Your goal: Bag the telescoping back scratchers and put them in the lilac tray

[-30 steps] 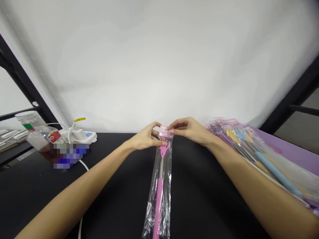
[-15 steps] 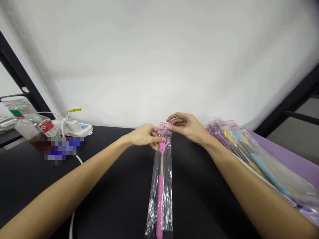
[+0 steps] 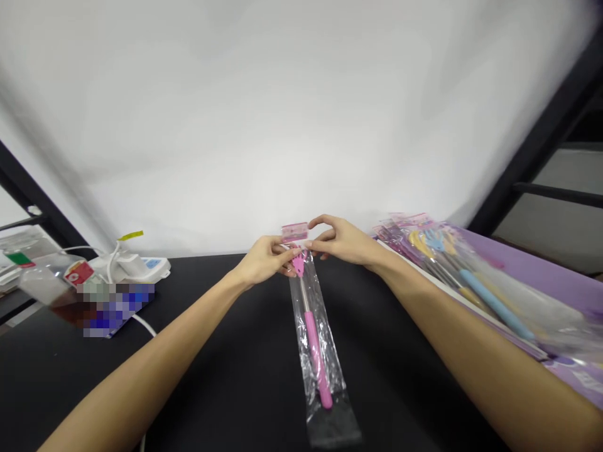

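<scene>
A pink back scratcher (image 3: 316, 351) with a hand-shaped head and metal shaft lies inside a clear plastic bag (image 3: 334, 433), its handle pointing towards me. The bag has a pink printed header (image 3: 294, 232) at its far end. My left hand (image 3: 264, 262) pinches the bag and the scratcher's head from the left, thumb on top. From the right, my right hand (image 3: 346, 242) holds the bag's upper edge just below the header between thumb and lower fingers. Its index finger is raised and curved beside the header.
On the right, several bagged back scratchers (image 3: 494, 304) lie in a purple box (image 3: 522, 263). A power strip (image 3: 151, 270), a white cable (image 3: 144, 324) and a bottle of dark liquid (image 3: 51, 285) stand at the left on the black table (image 3: 221, 376). A white wall rises behind.
The bag's header has tipped up and away to the left, and the bag's near end has swung right. My right thumb has moved down to the bag's edge below the header.
</scene>
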Demonstrator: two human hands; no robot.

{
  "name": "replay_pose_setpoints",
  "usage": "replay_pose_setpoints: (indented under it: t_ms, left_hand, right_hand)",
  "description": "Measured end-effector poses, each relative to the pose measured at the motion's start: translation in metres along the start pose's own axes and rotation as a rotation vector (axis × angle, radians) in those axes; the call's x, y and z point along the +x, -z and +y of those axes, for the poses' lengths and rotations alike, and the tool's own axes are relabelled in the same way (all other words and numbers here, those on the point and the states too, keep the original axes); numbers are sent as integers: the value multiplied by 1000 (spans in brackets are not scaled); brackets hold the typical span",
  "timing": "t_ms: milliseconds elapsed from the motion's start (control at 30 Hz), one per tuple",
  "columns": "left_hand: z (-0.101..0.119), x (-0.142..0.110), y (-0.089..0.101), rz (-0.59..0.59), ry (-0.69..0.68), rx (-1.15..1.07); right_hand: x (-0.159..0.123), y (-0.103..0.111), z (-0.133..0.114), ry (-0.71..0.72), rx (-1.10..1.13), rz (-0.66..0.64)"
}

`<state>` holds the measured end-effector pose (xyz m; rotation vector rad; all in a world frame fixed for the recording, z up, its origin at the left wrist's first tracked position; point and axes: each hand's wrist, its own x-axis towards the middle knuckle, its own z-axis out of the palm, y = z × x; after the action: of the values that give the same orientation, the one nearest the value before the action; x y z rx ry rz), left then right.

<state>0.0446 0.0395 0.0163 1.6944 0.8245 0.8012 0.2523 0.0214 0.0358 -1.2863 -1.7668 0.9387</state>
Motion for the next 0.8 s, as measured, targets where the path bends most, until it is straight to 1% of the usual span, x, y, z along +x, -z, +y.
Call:
replay_pose_setpoints:
  t_ms: [67,100,133,167,233,300,333,400,467,500,567,633,667,700,733,800]
  left_hand:
    - [4,4,-3,133,-17,-22]
    - [6,6,-4,203,-31,-35]
    - [9,9,-7,270,-45,-53]
    - [12,13,-10,329,-53,-78]
    - [20,21,-18,410,-53,-150]
    - [29,29,-29,434,-53,-255]
    - [34,32,-36,414,-60,-317]
    - [41,38,-51,324,-63,-430]
    - [45,43,-69,223,-48,-442]
    - [46,45,-79,181,-35,-396]
    - [44,47,-99,81,-25,-227]
    - [39,48,-121,-47,-63,-30]
    - [35,48,-131,-112,-97,59]
    - [32,48,-142,-156,-134,139]
    - [28,47,-151,-170,-166,211]
    - [22,47,-167,-135,-190,336]
  right_hand:
    - [-9,2,-6,-153,99,-45]
    - [-14,3,-9,-203,114,-69]
    - [-20,4,-12,-220,91,-87]
    - [-26,7,-15,-202,35,-94]
    - [-36,13,-21,-118,-99,-66]
    - [-47,24,-27,-45,-161,3]
    - [-52,31,-30,-24,-164,36]
    - [-63,50,-34,5,-188,99]
    - [-75,72,-35,13,-242,197]
    - [-81,84,-34,-2,-261,269]
    - [-93,106,-28,-78,-285,449]
    - [-104,123,-15,-182,-350,619]
    - [-109,129,-6,-228,-414,675]
    - [-112,134,3,-267,-495,708]
    - [-115,136,14,-299,-583,716]
    - [-120,137,33,-327,-715,675]
